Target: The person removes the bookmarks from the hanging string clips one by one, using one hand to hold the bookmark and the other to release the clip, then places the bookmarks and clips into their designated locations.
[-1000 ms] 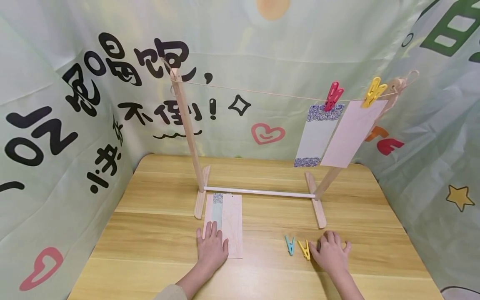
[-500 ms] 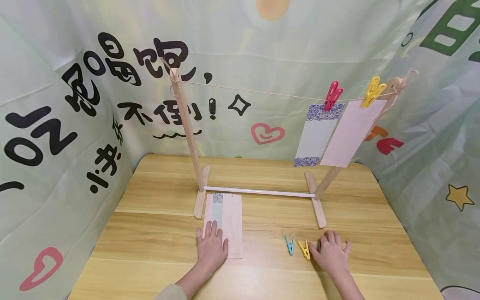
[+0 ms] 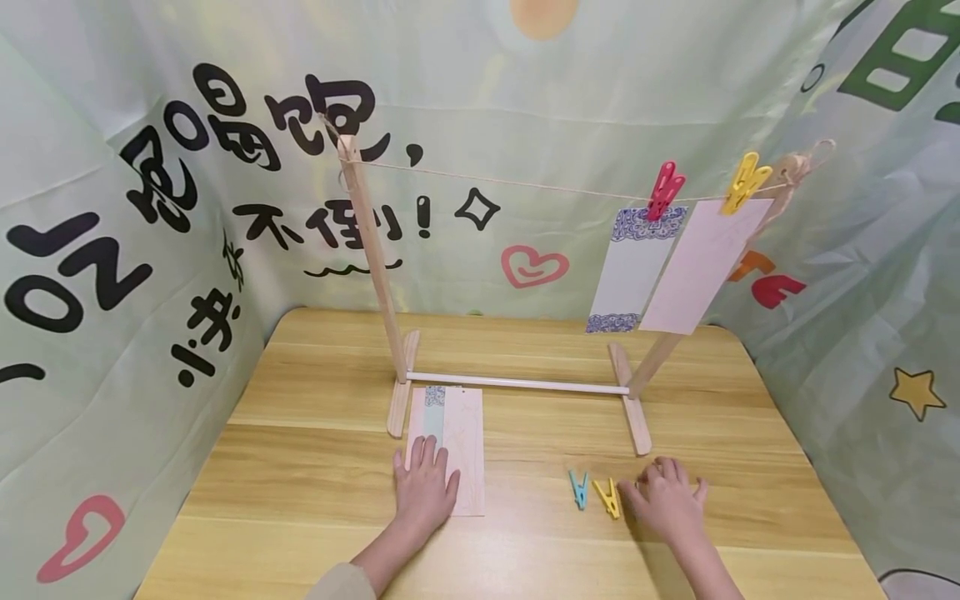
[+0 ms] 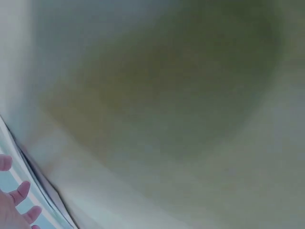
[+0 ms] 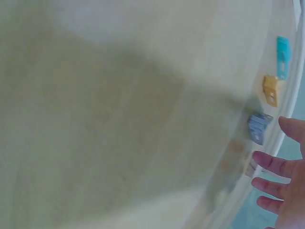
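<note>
My left hand (image 3: 425,492) rests with spread fingers on a small stack of paper cards. A pink card (image 3: 467,458) and a strip with a blue-patterned end (image 3: 434,397) show there. My right hand (image 3: 671,507) is just right of the clothespins, thumb side toward them, fingers loosely bent and apart. A teal clothespin (image 3: 580,500) and a yellow clothespin (image 3: 611,504) lie to its left. In the right wrist view, a blue clothespin (image 5: 258,128) lies by the thumb and index fingertips; the hand mostly hides it in the head view.
A wooden stand (image 3: 381,275) carries a string (image 3: 495,180) between two posts. From it hang a blue-bordered card (image 3: 633,271) under a red clothespin (image 3: 664,192) and a pink card (image 3: 697,271) under a yellow clothespin (image 3: 746,183). A white rod (image 3: 517,384) joins the feet.
My right hand has shifted slightly right and away from the clothespins. My left hand has crept slightly forward on the cards.
</note>
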Motion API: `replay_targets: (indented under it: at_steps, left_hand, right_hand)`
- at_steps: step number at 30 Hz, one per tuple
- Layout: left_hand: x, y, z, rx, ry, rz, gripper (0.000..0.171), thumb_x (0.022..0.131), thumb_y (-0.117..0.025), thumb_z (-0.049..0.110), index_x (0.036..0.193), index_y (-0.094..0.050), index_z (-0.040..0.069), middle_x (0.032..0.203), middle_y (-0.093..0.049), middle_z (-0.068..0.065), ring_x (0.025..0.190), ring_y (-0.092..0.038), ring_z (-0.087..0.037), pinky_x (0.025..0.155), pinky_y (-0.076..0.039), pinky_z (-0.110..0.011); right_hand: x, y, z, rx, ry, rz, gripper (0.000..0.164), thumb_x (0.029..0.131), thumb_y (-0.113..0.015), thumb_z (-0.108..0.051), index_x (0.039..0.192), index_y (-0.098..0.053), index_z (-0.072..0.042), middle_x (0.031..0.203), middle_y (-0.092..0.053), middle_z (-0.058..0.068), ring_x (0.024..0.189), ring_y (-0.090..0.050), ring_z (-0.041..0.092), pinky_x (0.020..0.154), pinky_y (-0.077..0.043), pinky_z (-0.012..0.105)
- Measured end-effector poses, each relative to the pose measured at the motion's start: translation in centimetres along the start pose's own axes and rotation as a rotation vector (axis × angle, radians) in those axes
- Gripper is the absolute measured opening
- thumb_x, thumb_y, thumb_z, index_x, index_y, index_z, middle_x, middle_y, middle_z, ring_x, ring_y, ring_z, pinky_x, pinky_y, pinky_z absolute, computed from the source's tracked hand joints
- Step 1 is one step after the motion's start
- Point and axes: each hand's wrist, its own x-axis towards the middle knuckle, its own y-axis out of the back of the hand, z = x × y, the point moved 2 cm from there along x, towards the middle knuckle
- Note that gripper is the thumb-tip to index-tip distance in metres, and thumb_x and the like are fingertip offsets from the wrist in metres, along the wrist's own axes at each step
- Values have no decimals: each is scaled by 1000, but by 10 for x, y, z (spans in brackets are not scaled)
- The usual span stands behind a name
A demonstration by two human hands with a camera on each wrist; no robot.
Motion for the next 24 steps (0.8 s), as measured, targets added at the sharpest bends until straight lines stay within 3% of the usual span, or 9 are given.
replay_targets:
  at_steps: [6, 12, 24]
  left_hand:
    - [11, 6, 4, -66, -9, 23, 39, 83, -59, 37, 111, -55, 10, 121, -46, -12, 118, -34, -29, 95, -18, -58]
    - [27, 15, 9, -56, -23, 20, 46, 85, -56, 41, 122, -49, 15, 124, -44, -10, 118, -34, -27, 97, -20, -58]
    - [65, 39, 26, -100, -72, 50, 50, 86, -54, 43, 127, -46, 15, 128, -42, -11, 123, -32, -29, 97, -14, -57]
  right_hand:
    - [6, 17, -4, 22, 28, 60, 30, 83, -64, -31, 92, -60, -3, 121, -44, 30, 116, -32, 46, 88, -11, 71]
    - [14, 37, -12, 37, 62, 127, 29, 82, -65, -27, 95, -59, -2, 121, -44, 30, 115, -33, 47, 88, -12, 71]
    - [31, 88, -29, 66, 141, 334, 24, 79, -68, -20, 91, -58, -1, 115, -47, 27, 108, -38, 46, 85, -13, 68]
